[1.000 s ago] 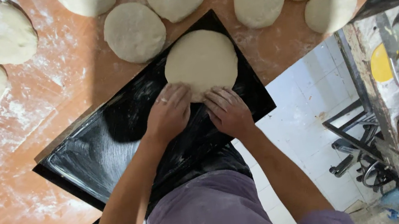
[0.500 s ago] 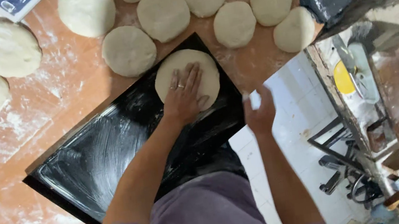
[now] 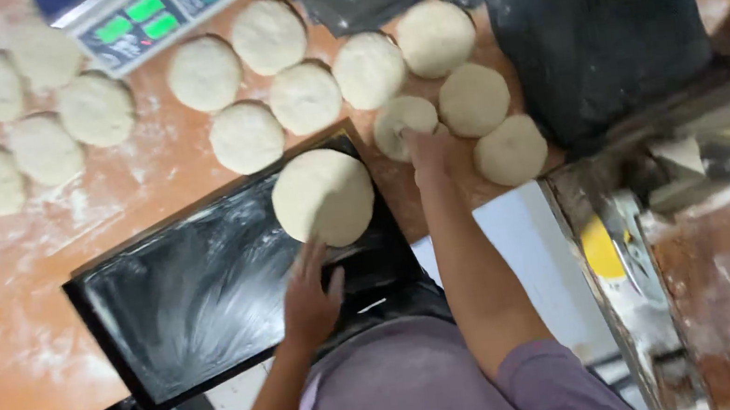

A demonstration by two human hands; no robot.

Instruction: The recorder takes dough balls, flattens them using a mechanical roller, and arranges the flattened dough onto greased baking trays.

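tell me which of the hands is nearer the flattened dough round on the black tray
Left. The left hand rests at the lower edge of the flattened dough round on the black tray. The right hand is off to its right, on a smaller dough piece.

We have a single view, from a camera worn on the head, looking steeply down over our own torso and forearms. It faces a floured orange wooden table (image 3: 17,345) from close above, with the black rectangular baking tray (image 3: 190,303) near centre; the floor and machinery fall along the right edge.
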